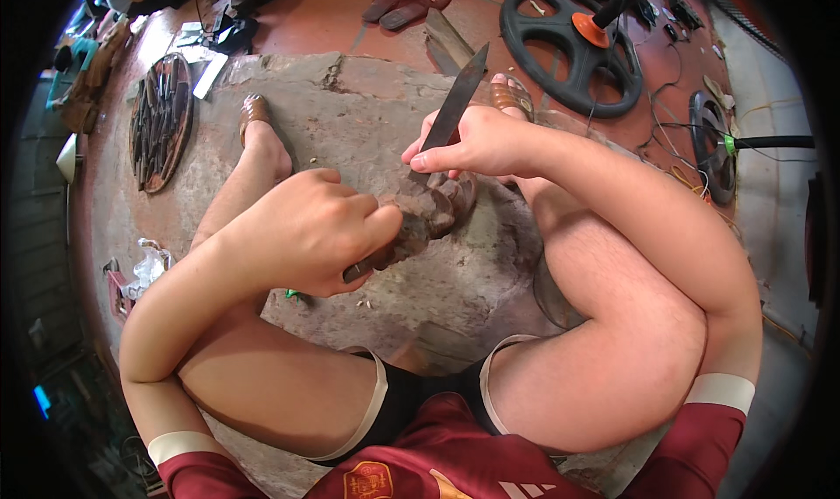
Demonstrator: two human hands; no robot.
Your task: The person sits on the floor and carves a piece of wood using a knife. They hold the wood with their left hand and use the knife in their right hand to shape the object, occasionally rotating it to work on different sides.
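Note:
My right hand (472, 142) pinches a long flat dark blade (455, 105) between thumb and fingers. Its pointed end rises away from me, and its lower end meets a brown, lumpy, carved-looking piece (446, 203). My left hand (319, 228) is closed around the near left end of that piece, knuckles up. Below its fingers pokes a small dark end (357, 272); whether it belongs to the piece or to a separate tool, I cannot tell. The piece is between my bent legs, just above a worn grey slab (437, 284).
An oval tray (185, 153) of several slim dark tools lies at the left. A black wheel-shaped base (573, 70) with an orange hub stands at the far right, near loose cables (669, 105). Reddish sandals (404, 2) lie at the back; a clear plastic bag (149, 267) sits at left.

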